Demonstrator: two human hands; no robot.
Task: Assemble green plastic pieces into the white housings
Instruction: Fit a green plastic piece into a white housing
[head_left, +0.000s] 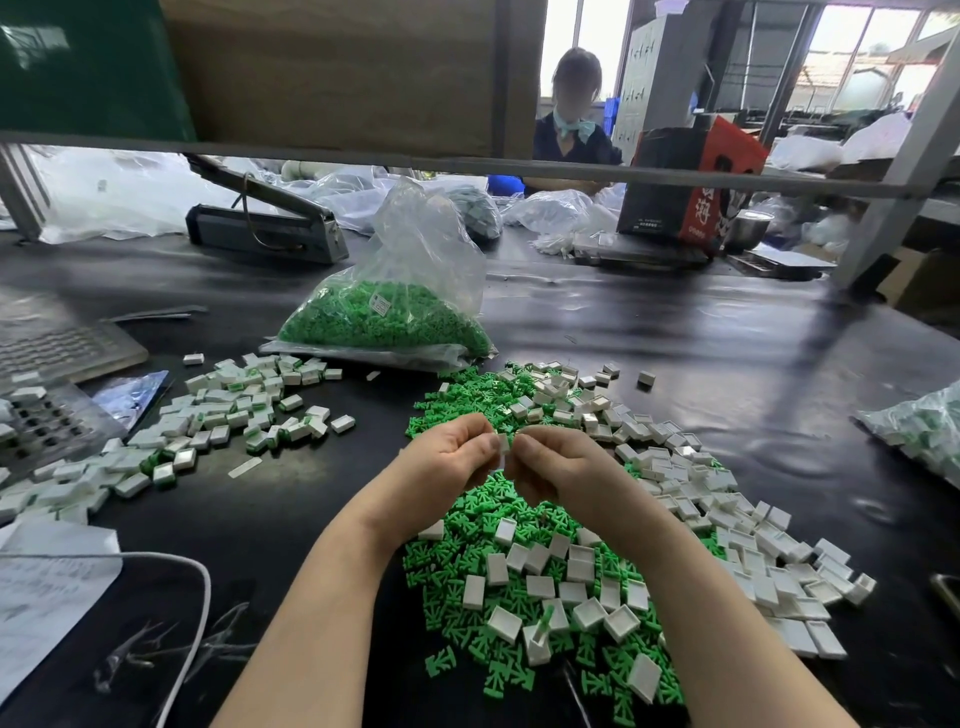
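White plastic, a small housing (503, 445) sits pinched between the left hand (451, 451) and right hand (551, 466), fingertips curled on it. It looks light, stiff and slick; gripping its side walls seems best. Beneath the wrists lie loose green pieces (470, 525) on a dark glossy bench (701, 353), in a cluttered workshop.

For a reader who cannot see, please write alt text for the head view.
Two hands, left and right, pinch a small white housing between them above a pile of green pieces and white housings on a black table. A clear bag of green pieces lies behind, and another white pile lies left.
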